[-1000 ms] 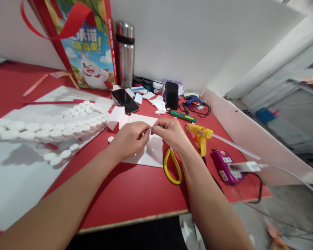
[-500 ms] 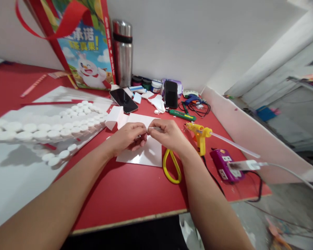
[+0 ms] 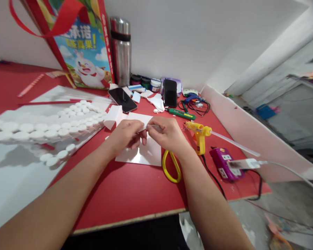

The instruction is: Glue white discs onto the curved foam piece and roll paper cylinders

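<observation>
My left hand (image 3: 127,134) and my right hand (image 3: 168,133) meet fingertip to fingertip above a glossy white sheet (image 3: 135,157). Both are closed in a pinch on a small white piece (image 3: 143,131), thin and mostly covered by the fingers; its exact kind cannot be made out. Beside my right wrist lies a yellow loop handle (image 3: 164,168), partly tucked under the arm. Just behind my left hand stands a folded white paper piece (image 3: 114,116).
A yellow hot glue gun (image 3: 199,133) with a glue stick and a purple power strip (image 3: 225,165) lie at right. Rows of white discs (image 3: 38,134) spread leftward. Behind are a green utility knife (image 3: 182,113), two phones (image 3: 123,99), a steel flask (image 3: 121,52) and a gift bag (image 3: 86,59).
The left fingers have shifted slightly, and more of the small white piece shows between the hands. The whole view has moved a little; the objects on the table stay put.
</observation>
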